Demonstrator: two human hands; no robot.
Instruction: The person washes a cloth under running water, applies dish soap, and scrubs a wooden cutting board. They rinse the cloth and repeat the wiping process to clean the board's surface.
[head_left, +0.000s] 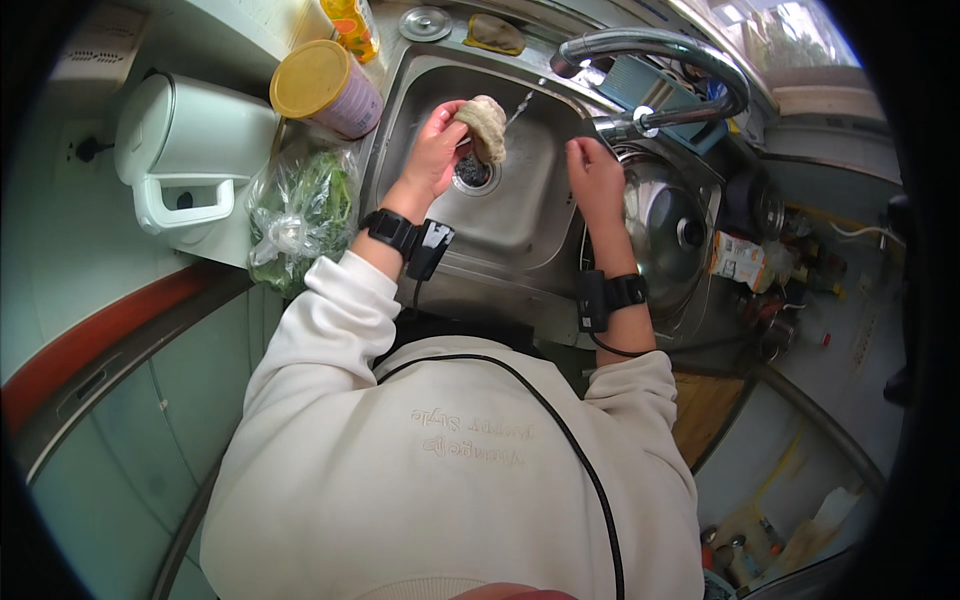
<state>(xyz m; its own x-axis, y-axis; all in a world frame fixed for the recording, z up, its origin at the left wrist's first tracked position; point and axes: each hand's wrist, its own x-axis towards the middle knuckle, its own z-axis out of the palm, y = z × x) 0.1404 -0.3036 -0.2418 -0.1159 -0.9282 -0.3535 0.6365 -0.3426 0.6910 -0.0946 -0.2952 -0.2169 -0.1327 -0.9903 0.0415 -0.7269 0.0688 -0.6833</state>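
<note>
My left hand (439, 148) is closed on a pale, crumpled cloth (487, 124), held up over the drain (474, 174) of a stainless steel sink (525, 232). A thin stream of water (525, 103) falls just right of the cloth. My right hand (594, 174) is at the sink's right rim, below the base of the chrome faucet (660, 45). Its fingers are curled, and whether anything small is between them cannot be seen.
Left of the sink are a bagged bunch of greens (307, 210), a white electric kettle (202, 135) and a can with a yellow lid (315, 82). A glass-lidded pan (667, 225) stands to the right. Behind the sink lie a sponge (495, 34) and a round metal lid (425, 23).
</note>
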